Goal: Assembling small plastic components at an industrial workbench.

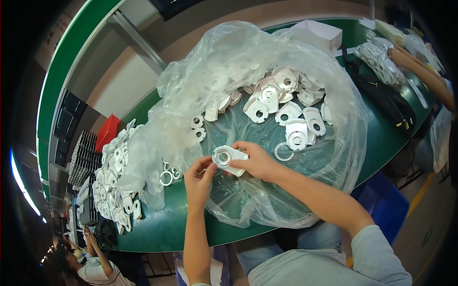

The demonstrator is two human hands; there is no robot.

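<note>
Over the bag's lower part I hold up a white plastic part (237, 164) with a ring-shaped opening at its left end and a flat tapering body. My right hand (256, 163) is closed on its right end, thumb on the near edge. My left hand (198, 178) pinches at the ring end, thumb and forefinger together. Beyond my hands, many similar white parts (296, 135) lie heaped in a large clear plastic bag (229, 43) spread open on the green table (179, 224). A loose white ring (283, 152) lies to the right of my right hand.
More white parts (113, 178) and several loose rings (166, 178) lie to the left. Beyond them are a red bin (107, 131) and stacked trays (83, 159). A white box (320, 34) and black bag (385, 97) stand far right, near a co-worker's arms (422, 69).
</note>
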